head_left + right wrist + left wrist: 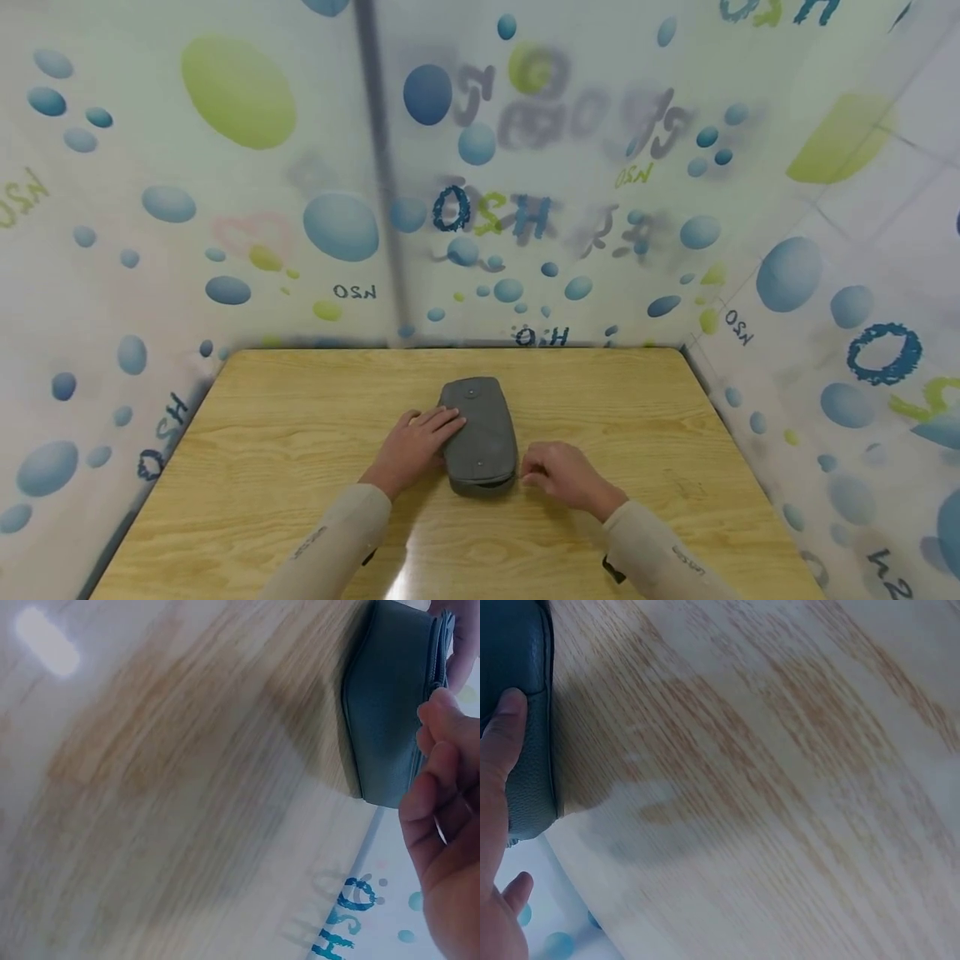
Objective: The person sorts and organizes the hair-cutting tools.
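Note:
A dark grey zippered case [483,429] lies on the wooden table, and a dark gap shows along its near end. My left hand [416,446] holds its left side, fingers over the top and thumb against the side wall. In the left wrist view that thumb [506,735] presses near a seam of the case [532,765]. At the right edge of the case, my right hand [562,473] pinches the zipper pull with thumb and curled fingers. The right wrist view shows the zipper [439,656] running up to those fingertips [442,705]; the pull itself is mostly hidden by them.
The light wooden table [300,392] meets a white wall [600,292] printed with blue and green spots and lettering behind it. Similar panels stand on the left [112,292] and right [795,358].

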{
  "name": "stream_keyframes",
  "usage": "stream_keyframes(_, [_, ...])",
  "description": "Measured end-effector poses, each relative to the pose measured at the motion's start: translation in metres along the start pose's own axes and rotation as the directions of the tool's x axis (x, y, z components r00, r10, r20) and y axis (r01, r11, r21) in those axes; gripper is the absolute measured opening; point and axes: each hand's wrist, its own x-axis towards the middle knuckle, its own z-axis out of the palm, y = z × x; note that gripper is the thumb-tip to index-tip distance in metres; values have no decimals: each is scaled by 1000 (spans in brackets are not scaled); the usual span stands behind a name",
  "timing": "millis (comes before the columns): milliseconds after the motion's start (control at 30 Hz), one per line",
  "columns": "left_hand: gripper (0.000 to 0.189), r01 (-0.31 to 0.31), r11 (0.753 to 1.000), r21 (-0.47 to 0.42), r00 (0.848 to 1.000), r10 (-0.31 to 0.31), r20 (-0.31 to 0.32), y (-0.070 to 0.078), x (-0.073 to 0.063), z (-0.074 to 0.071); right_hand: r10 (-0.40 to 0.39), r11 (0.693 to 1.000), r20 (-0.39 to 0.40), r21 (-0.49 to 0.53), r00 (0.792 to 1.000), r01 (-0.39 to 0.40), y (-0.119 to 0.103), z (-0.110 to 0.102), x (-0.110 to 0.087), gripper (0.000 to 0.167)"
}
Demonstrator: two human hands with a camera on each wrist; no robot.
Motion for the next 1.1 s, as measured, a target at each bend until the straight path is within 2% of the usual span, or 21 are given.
stream_keyframes(67, [73,2,1000,-8,1000,-3,-11,1,0,0,18,1000,2,20,1000,-18,-1,1,-1,8])
stream_keyframes(167, [74,-1,1000,-25,999,-1,-44,2,1,0,92,995,-11,26,996,-92,0,2,-2,8])
stream_keyframes(267, [74,-5,999,-47,997,1,-74,4,3,0,181,984,-47,16,982,-180,4,2,-3,9])
stream_keyframes(367, [72,-9,997,-74,996,2,-93,6,4,0,235,972,-87,7,968,-235,7,2,-5,8])
stream_keyframes(633, [62,-52,988,-148,994,36,-103,5,3,-4,280,960,-168,17,945,-281,10,0,-6,9])
stream_keyframes(800, [53,-53,987,-151,994,37,-104,5,2,-8,305,949,-203,-15,930,-315,12,0,-6,13])
stream_keyframes(1100, [53,23,993,-118,998,-29,-48,8,5,-6,266,961,-175,-32,948,-276,10,-1,-8,13])
